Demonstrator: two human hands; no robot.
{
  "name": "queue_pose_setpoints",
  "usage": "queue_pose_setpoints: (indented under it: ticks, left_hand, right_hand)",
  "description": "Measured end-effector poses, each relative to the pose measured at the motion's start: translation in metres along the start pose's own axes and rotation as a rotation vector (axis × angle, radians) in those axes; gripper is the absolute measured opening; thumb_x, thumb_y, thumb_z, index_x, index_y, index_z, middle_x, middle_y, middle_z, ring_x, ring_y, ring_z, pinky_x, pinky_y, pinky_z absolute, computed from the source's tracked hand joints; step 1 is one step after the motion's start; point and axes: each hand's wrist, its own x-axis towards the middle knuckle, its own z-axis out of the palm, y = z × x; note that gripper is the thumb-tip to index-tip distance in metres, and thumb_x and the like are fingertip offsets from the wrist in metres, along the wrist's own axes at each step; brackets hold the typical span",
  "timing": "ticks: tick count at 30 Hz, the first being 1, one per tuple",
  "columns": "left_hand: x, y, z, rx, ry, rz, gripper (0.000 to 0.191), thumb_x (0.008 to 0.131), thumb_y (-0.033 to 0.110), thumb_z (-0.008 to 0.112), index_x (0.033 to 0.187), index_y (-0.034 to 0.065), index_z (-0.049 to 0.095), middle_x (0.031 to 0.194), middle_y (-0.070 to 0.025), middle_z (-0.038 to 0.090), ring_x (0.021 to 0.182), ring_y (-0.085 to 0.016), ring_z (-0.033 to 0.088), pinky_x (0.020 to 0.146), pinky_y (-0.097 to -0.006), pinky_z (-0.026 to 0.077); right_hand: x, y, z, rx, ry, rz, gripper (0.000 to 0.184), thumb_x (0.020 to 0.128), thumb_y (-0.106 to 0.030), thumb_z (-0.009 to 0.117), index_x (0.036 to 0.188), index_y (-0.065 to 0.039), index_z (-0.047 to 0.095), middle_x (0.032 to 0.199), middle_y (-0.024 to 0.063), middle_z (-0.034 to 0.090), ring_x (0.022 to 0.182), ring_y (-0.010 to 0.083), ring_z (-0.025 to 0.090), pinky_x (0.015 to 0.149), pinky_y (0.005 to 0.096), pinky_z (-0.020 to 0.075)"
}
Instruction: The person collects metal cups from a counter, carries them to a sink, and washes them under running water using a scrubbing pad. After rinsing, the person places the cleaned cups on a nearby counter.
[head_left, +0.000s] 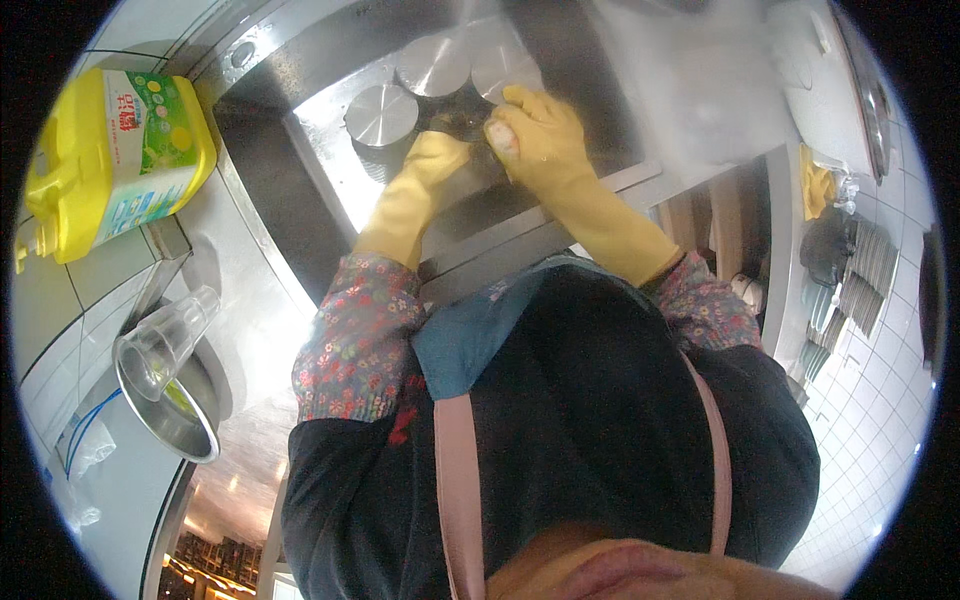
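Both hands wear yellow rubber gloves over a steel sink (322, 161). My left hand (444, 156) reaches to a dark, wet-looking thing (454, 120), perhaps a pot; its fingertips are hidden there. Beside it, my right hand (544, 139) is curled around a small pale, pinkish pad-like thing (502, 139), seen at the thumb side. Just beyond the hands are round brushed-metal discs, which may be lids or pot bottoms: a left disc (381, 115), a middle disc (433, 66) and a right disc (504, 64), partly behind my right hand. Haze blurs this area.
A yellow detergent jug (150, 150) with a pump stands at left. Nearer, clear plastic cups (169, 341) lean in a metal bowl (199, 420). On the right are a white rounded vessel (821, 75), stacked plates (862, 281) and a yellow cloth or glove (816, 184).
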Motion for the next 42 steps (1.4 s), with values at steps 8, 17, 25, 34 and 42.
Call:
queue_pose_setpoints:
  ticks: [8, 17, 25, 34, 42]
  left_hand:
    - [-0.025, 0.012, -0.075, 0.13, 0.045, -0.34, 0.064, 0.089, 0.037, 0.074, 0.142, 0.0076, 0.055, 0.136, -0.0186, 0.064, 0.124, -0.033, 0.061, 0.105, -0.0416, 0.046]
    - [-0.026, 0.011, -0.129, 0.224, 0.131, -0.264, 0.054, 0.095, 0.042, 0.062, 0.138, 0.0093, 0.058, 0.134, -0.0231, 0.063, 0.121, -0.039, 0.062, 0.101, -0.0442, 0.05]
    - [-0.029, 0.037, -0.169, 0.362, 0.047, -0.134, 0.043, 0.095, 0.039, 0.063, 0.121, 0.0057, 0.069, 0.124, -0.0205, 0.069, 0.112, -0.036, 0.066, 0.092, -0.0431, 0.053]
    - [-0.019, 0.014, -0.272, 0.051, 0.191, -0.25, 0.045, 0.092, 0.036, 0.066, 0.12, 0.0016, 0.068, 0.115, -0.0226, 0.071, 0.109, -0.034, 0.068, 0.093, -0.0412, 0.052]
    - [-0.016, 0.007, -0.344, -0.294, 0.148, -0.296, 0.03, 0.083, 0.011, 0.072, 0.109, -0.0024, 0.069, 0.091, -0.0079, 0.07, 0.08, -0.018, 0.065, 0.072, -0.0345, 0.053]
  right_hand:
    - [0.083, -0.032, 0.022, 0.189, -0.339, 0.634, 0.04, 0.102, -0.038, 0.043, 0.118, -0.011, 0.067, 0.118, 0.0216, 0.065, 0.11, 0.0436, 0.062, 0.098, 0.0522, 0.0494]
    - [0.088, -0.088, 0.053, -0.004, -0.254, 0.049, 0.034, 0.098, -0.034, 0.055, 0.125, -0.017, 0.065, 0.14, 0.0106, 0.059, 0.119, 0.0372, 0.06, 0.101, 0.0472, 0.0484]
    - [0.166, -0.017, 0.032, 0.112, -0.611, 0.336, 0.061, 0.099, -0.051, 0.049, 0.138, -0.005, 0.059, 0.144, 0.0241, 0.056, 0.128, 0.0417, 0.058, 0.109, 0.0493, 0.0446]
    - [0.217, -0.092, 0.05, 0.636, -0.83, 0.282, 0.106, 0.078, -0.058, 0.077, 0.159, -0.011, 0.028, 0.155, 0.0307, 0.04, 0.142, 0.0426, 0.044, 0.111, 0.0513, 0.0399]
    - [0.299, -0.042, 0.112, 0.756, -0.752, 0.52, 0.1, 0.081, -0.056, 0.078, 0.158, -0.009, 0.035, 0.16, 0.0232, 0.036, 0.146, 0.0389, 0.039, 0.116, 0.0488, 0.0353]
